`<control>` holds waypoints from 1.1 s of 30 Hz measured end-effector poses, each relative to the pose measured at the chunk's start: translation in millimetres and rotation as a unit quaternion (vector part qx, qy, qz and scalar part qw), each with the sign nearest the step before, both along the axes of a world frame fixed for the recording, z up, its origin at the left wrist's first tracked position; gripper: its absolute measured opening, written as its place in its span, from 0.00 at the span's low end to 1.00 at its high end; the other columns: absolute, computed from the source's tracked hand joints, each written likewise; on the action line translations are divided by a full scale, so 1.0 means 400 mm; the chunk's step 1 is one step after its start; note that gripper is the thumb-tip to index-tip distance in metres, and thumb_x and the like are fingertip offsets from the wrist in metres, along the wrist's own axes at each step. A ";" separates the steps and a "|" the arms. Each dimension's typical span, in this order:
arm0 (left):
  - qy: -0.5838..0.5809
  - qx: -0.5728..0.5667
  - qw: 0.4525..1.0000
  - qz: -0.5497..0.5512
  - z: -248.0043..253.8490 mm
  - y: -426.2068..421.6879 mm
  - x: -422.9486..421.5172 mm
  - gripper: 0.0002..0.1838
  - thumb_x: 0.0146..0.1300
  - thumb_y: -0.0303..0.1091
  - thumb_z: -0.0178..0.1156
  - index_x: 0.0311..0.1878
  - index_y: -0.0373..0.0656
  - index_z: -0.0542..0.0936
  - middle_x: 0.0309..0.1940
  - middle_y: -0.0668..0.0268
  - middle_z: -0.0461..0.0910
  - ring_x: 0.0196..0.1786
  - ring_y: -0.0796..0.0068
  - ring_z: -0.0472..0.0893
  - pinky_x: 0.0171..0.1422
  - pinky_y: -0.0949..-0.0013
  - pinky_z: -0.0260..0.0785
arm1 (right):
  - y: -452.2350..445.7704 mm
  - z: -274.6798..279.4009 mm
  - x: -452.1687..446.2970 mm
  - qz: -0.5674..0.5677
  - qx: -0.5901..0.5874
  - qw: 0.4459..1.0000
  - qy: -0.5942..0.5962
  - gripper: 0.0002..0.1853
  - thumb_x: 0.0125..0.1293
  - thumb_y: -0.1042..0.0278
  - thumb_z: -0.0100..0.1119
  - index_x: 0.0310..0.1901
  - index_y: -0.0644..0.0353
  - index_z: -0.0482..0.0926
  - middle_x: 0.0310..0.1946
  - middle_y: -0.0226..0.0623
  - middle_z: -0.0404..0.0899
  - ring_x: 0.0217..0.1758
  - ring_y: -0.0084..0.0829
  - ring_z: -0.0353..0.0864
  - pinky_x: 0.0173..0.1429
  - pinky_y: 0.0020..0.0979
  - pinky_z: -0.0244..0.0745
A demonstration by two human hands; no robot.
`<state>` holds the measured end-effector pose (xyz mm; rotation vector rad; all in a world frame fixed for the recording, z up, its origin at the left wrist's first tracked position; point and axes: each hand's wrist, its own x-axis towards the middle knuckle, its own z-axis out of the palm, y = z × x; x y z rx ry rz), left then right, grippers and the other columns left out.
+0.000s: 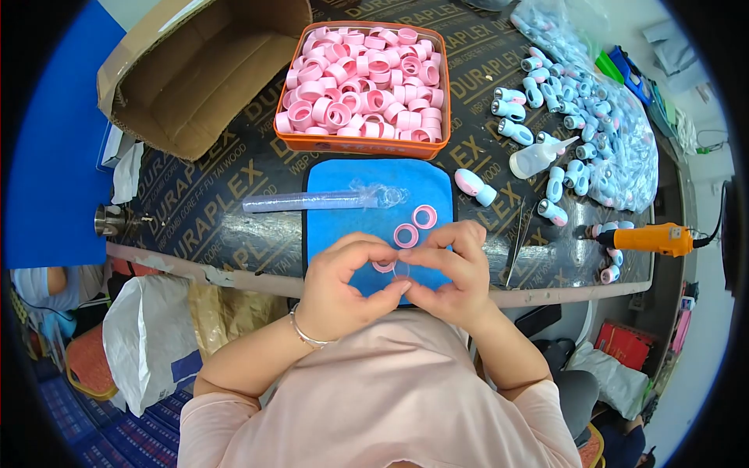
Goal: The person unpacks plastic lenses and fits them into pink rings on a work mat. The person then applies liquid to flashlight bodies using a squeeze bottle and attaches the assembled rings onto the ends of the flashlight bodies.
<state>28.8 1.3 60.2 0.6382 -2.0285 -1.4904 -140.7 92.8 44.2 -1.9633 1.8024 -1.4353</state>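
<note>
Both my hands meet over the front of a blue mat (335,226). Between the fingertips of my left hand (347,282) and my right hand (455,273) is a small clear disc (401,270), pinched at its edges. A pink ring (382,266) lies beside my left fingertips, partly covered. Two more pink rings, one (406,235) and another (424,217), lie just beyond my fingers on the mat. Behind them a clear plastic-wrapped roll (312,201) rests across the mat's left edge.
An orange tin (363,146) full of pink rings stands behind the mat, beside an open cardboard box (187,86). To the right are a blue-pink device (475,187), tweezers (516,246), a dropper bottle (534,159), many similar devices in plastic and an orange electric screwdriver (654,239).
</note>
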 end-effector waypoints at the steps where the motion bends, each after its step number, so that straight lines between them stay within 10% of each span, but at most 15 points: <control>1: -0.009 -0.048 0.999 0.019 0.010 0.001 -0.003 0.15 0.47 0.25 0.72 0.40 0.38 0.81 0.37 0.60 0.82 0.41 0.68 0.82 0.47 0.69 0.74 | 0.000 -0.002 0.000 0.001 0.000 1.000 0.000 0.24 0.35 0.67 0.74 0.41 0.44 0.85 0.34 0.23 0.73 0.38 0.27 0.70 0.46 0.36 0.55; 8: -0.073 -0.225 0.970 0.049 0.031 -0.009 -0.004 0.15 0.43 0.27 0.71 0.37 0.39 0.81 0.33 0.60 0.81 0.34 0.63 0.81 0.39 0.66 0.75 | 0.005 -0.004 -0.007 -0.027 -0.001 0.999 0.030 0.25 0.36 0.67 0.77 0.43 0.52 0.84 0.34 0.29 0.75 0.37 0.29 0.72 0.46 0.33 0.59; 33: -0.345 -0.306 0.887 -0.024 -0.005 -0.071 0.064 0.13 0.46 0.24 0.69 0.38 0.42 0.84 0.38 0.62 0.80 0.42 0.58 0.77 0.51 0.59 0.70 | 0.041 -0.031 -0.033 -0.074 0.076 0.994 0.016 0.25 0.39 0.74 0.75 0.45 0.56 0.82 0.37 0.36 0.77 0.42 0.36 0.74 0.50 0.34 0.65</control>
